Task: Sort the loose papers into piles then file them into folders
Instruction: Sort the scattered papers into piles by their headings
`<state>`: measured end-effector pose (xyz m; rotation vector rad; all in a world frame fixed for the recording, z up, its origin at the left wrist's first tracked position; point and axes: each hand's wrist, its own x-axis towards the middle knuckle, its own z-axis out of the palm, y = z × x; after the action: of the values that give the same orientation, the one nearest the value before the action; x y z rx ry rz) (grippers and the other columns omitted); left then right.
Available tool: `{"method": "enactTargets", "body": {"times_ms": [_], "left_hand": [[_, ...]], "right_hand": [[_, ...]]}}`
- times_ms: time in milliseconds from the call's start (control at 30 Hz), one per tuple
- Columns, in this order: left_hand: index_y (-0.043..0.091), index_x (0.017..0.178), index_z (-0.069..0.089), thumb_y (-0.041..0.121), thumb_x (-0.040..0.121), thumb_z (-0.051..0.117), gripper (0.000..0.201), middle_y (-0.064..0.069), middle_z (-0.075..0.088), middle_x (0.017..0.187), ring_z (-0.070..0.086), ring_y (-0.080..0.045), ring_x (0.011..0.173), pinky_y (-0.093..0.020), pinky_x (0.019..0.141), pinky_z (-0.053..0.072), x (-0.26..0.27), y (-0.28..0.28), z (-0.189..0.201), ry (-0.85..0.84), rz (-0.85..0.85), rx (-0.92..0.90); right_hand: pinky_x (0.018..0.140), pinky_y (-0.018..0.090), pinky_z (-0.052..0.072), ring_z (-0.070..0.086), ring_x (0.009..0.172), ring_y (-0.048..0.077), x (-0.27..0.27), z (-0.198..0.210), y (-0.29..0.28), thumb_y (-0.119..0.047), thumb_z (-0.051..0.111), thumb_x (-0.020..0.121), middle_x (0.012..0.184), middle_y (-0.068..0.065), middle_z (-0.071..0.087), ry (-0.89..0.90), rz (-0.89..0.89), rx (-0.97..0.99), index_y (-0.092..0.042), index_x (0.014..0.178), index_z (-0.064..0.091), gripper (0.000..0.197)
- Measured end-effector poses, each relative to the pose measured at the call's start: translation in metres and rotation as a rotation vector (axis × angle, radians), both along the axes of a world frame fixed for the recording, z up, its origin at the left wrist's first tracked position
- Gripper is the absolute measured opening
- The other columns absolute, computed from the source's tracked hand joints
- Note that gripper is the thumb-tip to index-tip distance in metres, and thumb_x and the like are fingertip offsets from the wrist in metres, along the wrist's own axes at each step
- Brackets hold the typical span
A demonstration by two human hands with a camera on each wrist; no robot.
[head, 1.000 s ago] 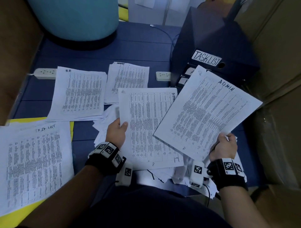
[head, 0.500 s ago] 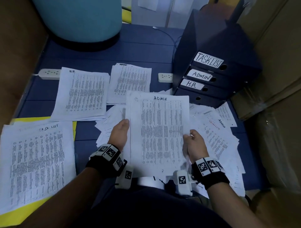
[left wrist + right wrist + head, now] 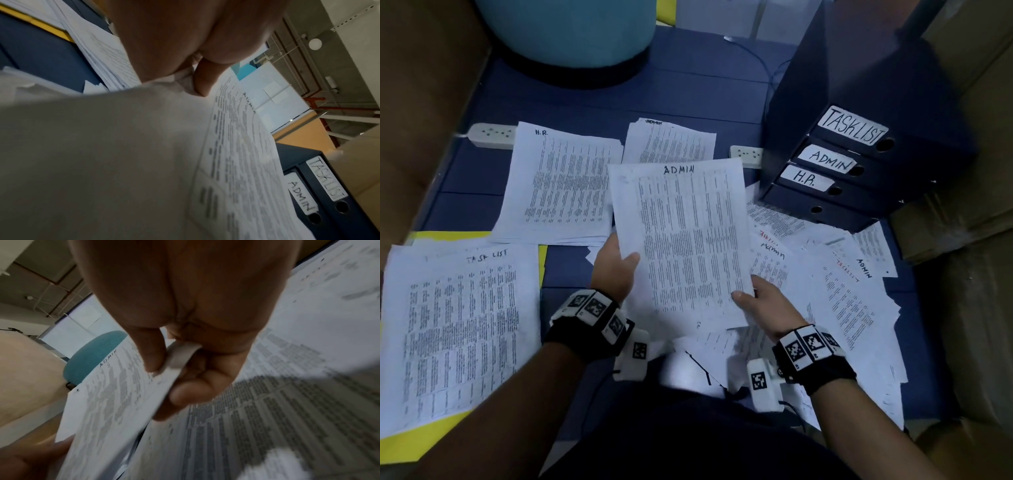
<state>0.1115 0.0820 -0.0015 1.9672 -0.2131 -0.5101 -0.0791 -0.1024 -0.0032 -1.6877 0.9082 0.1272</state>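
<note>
Both hands hold a thin stack of printed ADMIN sheets lifted above the blue floor. My left hand pinches its left edge, thumb on top. My right hand pinches the lower right corner, with the paper's edge curled between thumb and fingers. The word ADMIN shows at the sheet's top. An H.R. pile and another pile lie behind. A TASK LIST pile lies left on a yellow folder. Loose unsorted papers spread to the right.
Dark box files labelled TASKLIST, ADMIN and H.R. are stacked at the right. A teal stool stands at the back. Two white power strips lie on the floor. Cardboard boxes wall the right side.
My right hand brought its ADMIN sheet from the right onto the sheets in my left hand. Both hands have since lifted the joined stack and moved it slightly toward the far piles.
</note>
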Motion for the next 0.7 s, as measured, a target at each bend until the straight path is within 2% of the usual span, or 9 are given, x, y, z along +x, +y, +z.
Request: {"method": "enactTargets", "body": {"times_ms": [67,133,233,300,400,500,567,633,700], "left_hand": [[0.008,0.126,0.055,-0.001,0.086,0.05,0.041,-0.008,0.063,0.113,0.059,-0.028,0.102,-0.037,0.086,0.048,0.011,-0.002,-0.001,0.028,0.028,-0.031],[0.009,0.124,0.054,0.001,0.088,0.051,0.037,-0.008,0.064,0.11,0.062,-0.027,0.096,-0.037,0.081,0.05,0.023,-0.005,-0.004,0.111,0.069,-0.122],[0.021,0.127,0.052,0.016,0.092,0.053,0.036,-0.012,0.062,0.102,0.059,-0.024,0.08,-0.036,0.071,0.052,0.036,-0.007,-0.008,0.234,0.129,-0.234],[0.026,0.127,0.049,0.017,0.097,0.049,0.031,-0.009,0.06,0.092,0.059,-0.027,0.076,-0.038,0.069,0.055,0.04,-0.007,-0.01,0.291,0.139,-0.25],[0.023,0.131,0.042,0.011,0.1,0.045,0.033,-0.005,0.067,0.104,0.069,-0.027,0.084,-0.038,0.069,0.055,0.042,-0.005,-0.019,0.329,0.149,-0.232],[0.02,0.128,0.045,0.01,0.1,0.044,0.029,-0.005,0.068,0.105,0.068,-0.024,0.082,-0.038,0.069,0.054,0.046,-0.005,-0.032,0.335,0.152,-0.182],[0.02,0.122,0.048,0.011,0.1,0.043,0.024,-0.006,0.067,0.103,0.067,-0.022,0.079,-0.038,0.069,0.053,0.049,-0.004,-0.041,0.352,0.146,-0.156],[0.019,0.117,0.051,0.011,0.1,0.044,0.021,-0.007,0.068,0.101,0.067,-0.022,0.077,-0.035,0.067,0.053,0.049,-0.004,-0.048,0.35,0.13,-0.136],[0.019,0.116,0.052,0.01,0.099,0.045,0.019,-0.009,0.068,0.1,0.066,-0.022,0.076,-0.033,0.065,0.052,0.05,-0.002,-0.054,0.35,0.116,-0.125]], "right_hand": [[0.078,0.038,0.056,0.066,0.094,0.023,0.012,0.003,0.001,-0.016,0.055,0.097,0.103,-0.003,0.07,-0.005,-0.018,0.001,-0.022,0.115,0.062,0.021],[0.07,0.042,0.059,0.069,0.092,0.027,0.03,0.006,-0.002,-0.013,0.053,0.097,0.104,0.001,0.071,-0.059,-0.109,0.042,-0.027,0.107,0.062,0.02],[0.062,0.034,0.052,0.067,0.085,0.024,0.065,0.01,-0.019,-0.015,0.052,0.097,0.102,0.002,0.07,-0.102,-0.157,-0.044,-0.027,0.106,0.061,0.017],[0.064,0.037,0.051,0.062,0.078,0.022,0.093,0.012,-0.032,-0.015,0.052,0.098,0.096,0.002,0.067,-0.128,-0.2,-0.077,-0.031,0.1,0.059,0.018],[0.079,0.046,0.054,0.061,0.082,0.021,0.136,0.011,-0.05,-0.019,0.054,0.095,0.093,-0.003,0.066,-0.128,-0.239,-0.117,-0.036,0.092,0.058,0.018],[0.081,0.047,0.054,0.06,0.081,0.022,0.181,-0.004,-0.064,-0.021,0.056,0.09,0.09,-0.001,0.065,-0.105,-0.263,-0.131,-0.029,0.094,0.061,0.01],[0.07,0.037,0.054,0.059,0.079,0.024,0.208,-0.013,-0.066,-0.015,0.055,0.093,0.089,0.002,0.063,-0.079,-0.253,-0.153,-0.016,0.102,0.06,0.011],[0.047,0.024,0.046,0.053,0.067,0.021,0.23,-0.022,-0.067,-0.008,0.051,0.097,0.088,0.005,0.058,-0.029,-0.268,-0.135,-0.008,0.107,0.056,0.012],[0.033,0.015,0.039,0.049,0.064,0.014,0.246,-0.032,-0.066,-0.006,0.05,0.098,0.108,0.01,0.056,0.027,-0.29,-0.079,-0.003,0.117,0.051,0.019]]}}
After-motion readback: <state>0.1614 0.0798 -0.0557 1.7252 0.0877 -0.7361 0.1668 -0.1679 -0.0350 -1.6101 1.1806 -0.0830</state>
